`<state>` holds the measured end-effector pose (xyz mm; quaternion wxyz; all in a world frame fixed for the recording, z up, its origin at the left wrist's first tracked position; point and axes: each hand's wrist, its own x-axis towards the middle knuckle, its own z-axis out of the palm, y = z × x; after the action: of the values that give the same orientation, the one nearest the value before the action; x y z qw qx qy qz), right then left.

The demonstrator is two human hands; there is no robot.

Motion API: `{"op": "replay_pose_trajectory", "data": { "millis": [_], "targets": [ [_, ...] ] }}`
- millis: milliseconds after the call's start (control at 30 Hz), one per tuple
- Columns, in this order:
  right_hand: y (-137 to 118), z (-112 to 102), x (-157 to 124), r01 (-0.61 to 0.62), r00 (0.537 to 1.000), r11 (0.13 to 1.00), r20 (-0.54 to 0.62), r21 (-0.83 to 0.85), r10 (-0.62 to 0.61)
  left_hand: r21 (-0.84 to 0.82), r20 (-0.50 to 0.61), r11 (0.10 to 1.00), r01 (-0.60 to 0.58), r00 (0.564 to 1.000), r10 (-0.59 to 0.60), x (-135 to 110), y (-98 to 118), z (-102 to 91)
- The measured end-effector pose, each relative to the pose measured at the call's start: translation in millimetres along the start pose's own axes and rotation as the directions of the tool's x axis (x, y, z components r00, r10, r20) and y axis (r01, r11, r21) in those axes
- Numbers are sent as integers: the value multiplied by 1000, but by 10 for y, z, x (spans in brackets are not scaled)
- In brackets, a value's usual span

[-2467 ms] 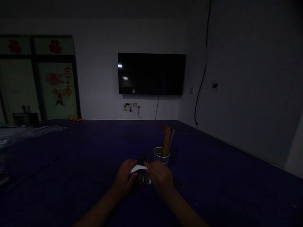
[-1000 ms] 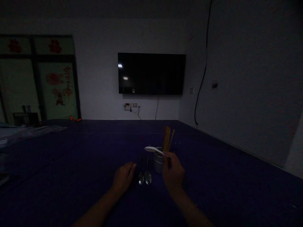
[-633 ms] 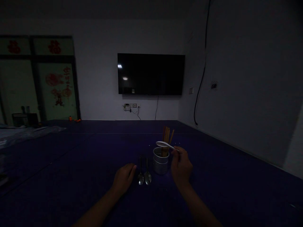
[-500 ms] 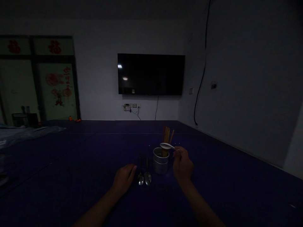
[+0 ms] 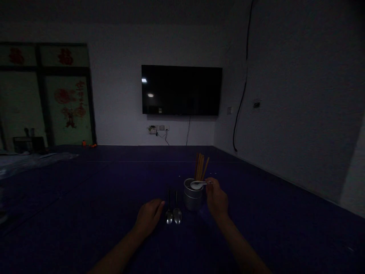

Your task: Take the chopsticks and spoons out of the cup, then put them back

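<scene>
My right hand (image 5: 217, 198) is closed on the handle of a white soup spoon (image 5: 196, 185), whose bowl is at the mouth of a metal cup (image 5: 193, 199). Several wooden chopsticks (image 5: 200, 167) stand upright in that cup, leaning a little. My left hand (image 5: 148, 215) rests on the table to the left with its fingers curled in and nothing seen in them. Between it and the cup lie two metal spoons, a smaller one (image 5: 169, 217) and a larger one (image 5: 177, 216), side by side with their bowls toward me.
A dark blue cover lies over the wide table (image 5: 114, 182). At the far left is crumpled clear plastic (image 5: 42, 160), with small orange items (image 5: 93, 145) by the back edge. A black cable (image 5: 241, 110) hangs down the right wall. The room is dim.
My right hand has moved slightly down and left, bringing the white spoon's bowl from above the cup down to its rim. The left hand and the metal spoons have stayed in place.
</scene>
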<state>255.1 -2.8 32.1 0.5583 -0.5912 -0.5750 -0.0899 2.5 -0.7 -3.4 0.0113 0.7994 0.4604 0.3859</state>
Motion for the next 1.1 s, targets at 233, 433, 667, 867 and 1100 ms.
{"op": "replay_pose_trajectory", "data": {
  "millis": [233,433,667,867,1100],
  "targets": [
    [39,39,-5,102,989,991,118,-88,-91,8,2,1000,5,1000,-5,-7,1,8],
    [74,78,-19,230,957,957,221,-175,-189,20,15,1000,-6,1000,6,-1,4,13],
    [79,75,-1,322,925,897,304,-304,-229,26,37,999,-19,999,18,3,2,26],
    [42,60,-12,326,914,844,369,-426,-166,32,50,999,-7,999,5,7,22,7],
    [-67,-11,6,323,870,804,490,-500,-44,44,108,999,32,993,-36,11,46,-8]
  ]
}}
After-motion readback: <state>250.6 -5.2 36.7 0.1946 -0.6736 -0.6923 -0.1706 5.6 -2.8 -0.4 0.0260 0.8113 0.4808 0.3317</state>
